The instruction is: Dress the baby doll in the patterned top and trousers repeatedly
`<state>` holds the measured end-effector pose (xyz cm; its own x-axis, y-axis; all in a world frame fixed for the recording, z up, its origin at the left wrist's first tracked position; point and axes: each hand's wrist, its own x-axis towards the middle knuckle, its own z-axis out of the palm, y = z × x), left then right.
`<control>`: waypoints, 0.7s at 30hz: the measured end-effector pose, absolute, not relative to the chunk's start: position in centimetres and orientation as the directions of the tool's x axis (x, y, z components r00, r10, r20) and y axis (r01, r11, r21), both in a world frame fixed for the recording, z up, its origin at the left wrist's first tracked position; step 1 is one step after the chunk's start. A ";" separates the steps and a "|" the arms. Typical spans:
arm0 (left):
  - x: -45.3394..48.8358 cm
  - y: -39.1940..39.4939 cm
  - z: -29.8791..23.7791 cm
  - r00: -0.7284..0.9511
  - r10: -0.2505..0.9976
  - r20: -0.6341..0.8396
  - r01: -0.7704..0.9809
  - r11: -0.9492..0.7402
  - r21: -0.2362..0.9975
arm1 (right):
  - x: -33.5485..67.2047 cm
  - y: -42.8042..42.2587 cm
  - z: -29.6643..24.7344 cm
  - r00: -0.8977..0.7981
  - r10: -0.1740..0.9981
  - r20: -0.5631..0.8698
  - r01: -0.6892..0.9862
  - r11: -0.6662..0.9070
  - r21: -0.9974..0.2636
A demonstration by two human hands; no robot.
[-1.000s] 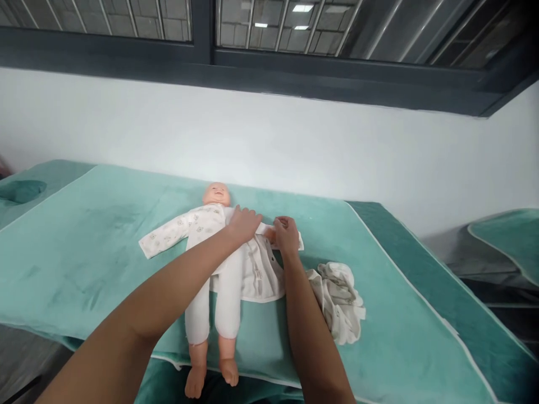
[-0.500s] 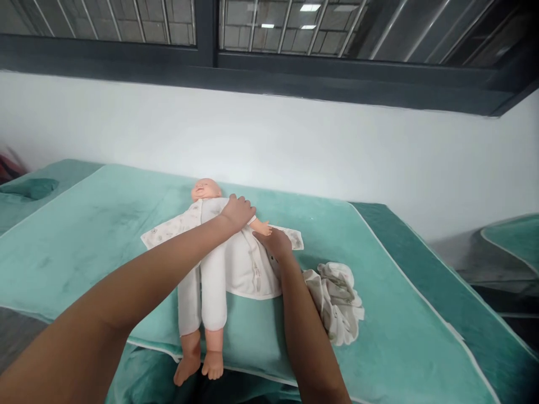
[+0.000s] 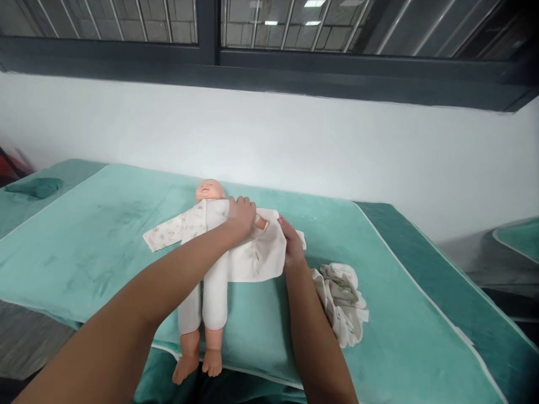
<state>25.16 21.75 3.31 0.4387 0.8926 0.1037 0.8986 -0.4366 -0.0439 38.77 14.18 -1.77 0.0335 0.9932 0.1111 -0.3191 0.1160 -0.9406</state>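
Observation:
A baby doll [image 3: 209,191] lies on its back on the teal padded table [image 3: 105,224], wearing a white patterned top [image 3: 185,224] and white trousers [image 3: 210,297]. My left hand [image 3: 241,216] rests on the doll's chest and shoulder, fingers curled over the cloth. My right hand [image 3: 291,244] grips the open right flap of the top [image 3: 263,255] at its edge, lifted over the doll's body. The doll's right-side arm is mostly hidden under my left hand and the flap.
A crumpled white patterned garment [image 3: 343,303] lies on the table right of my right forearm. A second teal table [image 3: 37,188] stands at the left, another at the far right [image 3: 517,235]. A white wall and dark window frame rise behind.
My right hand has lifted the top's loose flap and drawn it over the doll's body. My left hand stayed on the doll's chest. The doll shifted slightly left earlier.

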 end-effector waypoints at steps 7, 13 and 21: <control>21.8 24.2 5.1 0.567 0.820 0.076 0.740 -0.548 0.390 | 36.6 13.8 -1.5 -0.123 0.983 0.140 -0.429 0.075 -0.900; 15.9 25.2 5.4 0.387 0.876 0.287 0.749 -0.480 0.457 | 35.9 13.0 -2.3 -0.364 0.919 0.152 -0.376 0.004 -0.927; 11.2 20.5 1.6 0.161 0.882 0.444 0.744 -0.403 0.532 | 36.2 13.8 -3.0 -0.364 0.922 0.136 -0.361 -0.005 -0.932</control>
<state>11.22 20.48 1.60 0.1606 0.8817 0.4436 0.7444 -0.4033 0.5322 36.23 13.81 -3.01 -0.3635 0.9215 0.1364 -0.3614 -0.0046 -0.9324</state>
